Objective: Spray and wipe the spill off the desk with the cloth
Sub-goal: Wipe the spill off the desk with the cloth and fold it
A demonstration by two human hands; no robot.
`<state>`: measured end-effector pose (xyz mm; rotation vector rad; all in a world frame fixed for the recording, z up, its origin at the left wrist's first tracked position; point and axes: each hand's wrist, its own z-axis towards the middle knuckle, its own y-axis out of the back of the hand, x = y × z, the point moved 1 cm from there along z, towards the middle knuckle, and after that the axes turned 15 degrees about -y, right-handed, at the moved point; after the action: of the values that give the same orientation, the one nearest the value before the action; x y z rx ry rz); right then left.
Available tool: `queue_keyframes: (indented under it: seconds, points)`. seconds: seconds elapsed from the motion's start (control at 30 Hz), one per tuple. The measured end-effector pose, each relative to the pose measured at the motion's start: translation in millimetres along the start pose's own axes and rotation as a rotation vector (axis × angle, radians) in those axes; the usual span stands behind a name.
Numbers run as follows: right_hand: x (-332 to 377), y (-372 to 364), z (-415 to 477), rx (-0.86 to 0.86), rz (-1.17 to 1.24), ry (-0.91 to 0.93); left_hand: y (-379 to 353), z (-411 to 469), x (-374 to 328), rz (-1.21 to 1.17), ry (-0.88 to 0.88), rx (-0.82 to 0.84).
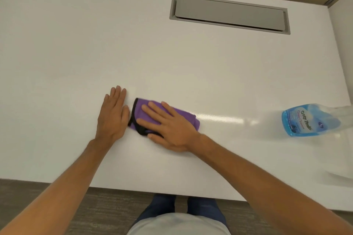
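Observation:
A folded purple cloth [140, 108] with a black edge lies on the white desk [76, 53] near its front middle. My right hand [168, 126] presses flat on top of the cloth, fingers spread and pointing left. My left hand [113, 114] rests flat on the bare desk just left of the cloth, palm down, fingers together, holding nothing. A clear spray bottle [305, 120] with a blue label stands at the right edge of the desk, apart from both hands. A wet sheen shows on the desk between the cloth and the bottle. No distinct spill is visible.
A grey cable hatch [229, 13] is set flush into the desk at the back right. A partition wall [342, 44] borders the desk on the right. The desk's front edge runs just above my legs.

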<state>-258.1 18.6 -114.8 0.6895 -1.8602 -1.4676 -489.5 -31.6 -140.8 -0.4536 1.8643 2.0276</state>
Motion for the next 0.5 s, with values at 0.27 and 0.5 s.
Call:
queue_keyframes:
  seconds: [0.27, 0.5]
  points:
    - [-59.4, 5.0, -35.2, -0.03, -0.074, -0.258, -17.9, 2.3, -26.3, 0.253, -0.064, 0.136]
    - [-140.3, 18.0, -50.9, -0.09, -0.002, -0.744, -21.0, 1.1, -27.4, 0.256, -0.051, 0.148]
